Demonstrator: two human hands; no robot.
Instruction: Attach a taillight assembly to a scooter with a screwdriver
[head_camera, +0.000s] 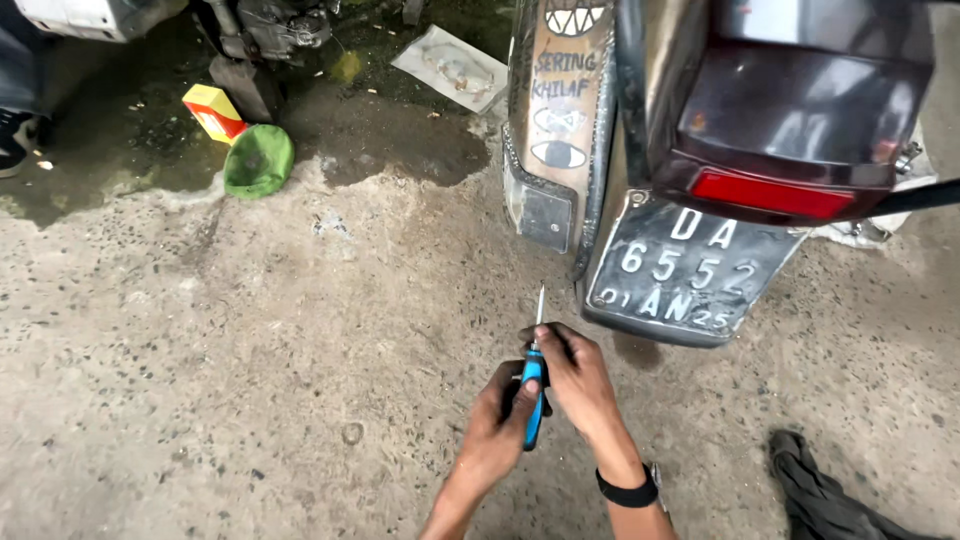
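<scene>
Low in the centre of the frame, both hands meet on a slim screwdriver with a blue and black plastic handle and a thin metal shaft (534, 385). The left hand (497, 425) is wrapped around the lower part of the handle, fingers closed on it. The right hand (575, 380) is closed over the upper part of the handle from the right, and a black band (628, 493) sits on its wrist. The shaft points up the frame, its tip just short of the lower edge of the motorcycle's rear end, not touching it.

Right of centre hangs a dark metal number plate with pale raised characters (680, 275), tilted and fixed below a dark tail-light housing with a red lens strip (770, 193) at the upper right. Left of the plate, a narrow, grimy mudguard flap with drawn markings (560, 110) runs up to the top edge.

The ground is rough, stained concrete floor (250, 350), wet and darker in the upper left. There lie a round green plastic cap (258, 160), a small yellow and red cardboard box (213, 111) just above it, and a flat clear plastic packet (449, 66) near the top centre. A crumpled dark grey rag (820, 495) lies in the lower right corner.
</scene>
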